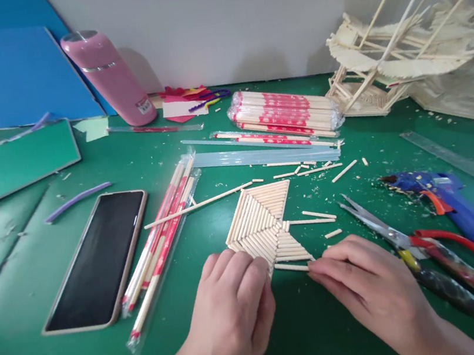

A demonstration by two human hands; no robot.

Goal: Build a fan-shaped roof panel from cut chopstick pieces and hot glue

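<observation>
A flat panel of glued wooden sticks (261, 221) lies on the green table, its sticks set in wedge-shaped sections around a centre. My left hand (238, 302) is closed at the panel's near left edge, its fingers curled over that edge and its fingertips hidden. My right hand (369, 288) pinches the right end of a short wooden stick (292, 267) just beside the panel's lower right section. To the right of the panel lie loose stick pieces (312, 221). Scissors with red handles (388, 232) lie just beyond my right hand.
A blue glue gun (447, 187) and yellow-handled pliers (453, 287) lie at right. Wrapped chopsticks (162, 242) and a phone (98, 263) are at left. Behind stand a pink bottle (113, 77), a chopstick bundle (285, 114) and a wooden stick model (405, 51).
</observation>
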